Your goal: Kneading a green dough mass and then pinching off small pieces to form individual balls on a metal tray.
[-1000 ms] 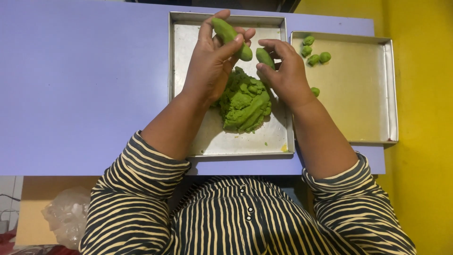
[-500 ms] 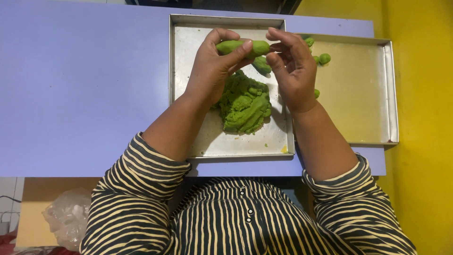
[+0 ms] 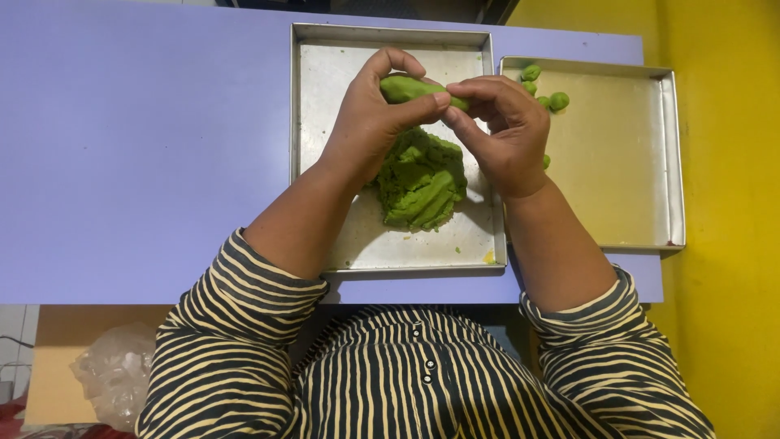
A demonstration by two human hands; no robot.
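Above the square silver metal tray on the lilac bench, I hold a short, smooth roll of bright green dough. My left hand closes around its left end, thumb pressed on top; my right hand pinches its right end between thumb and fingertips. Below it, a ridged lump of green dough lies in the tray. Small green dough balls sit in the neighbouring shallow metal tray.
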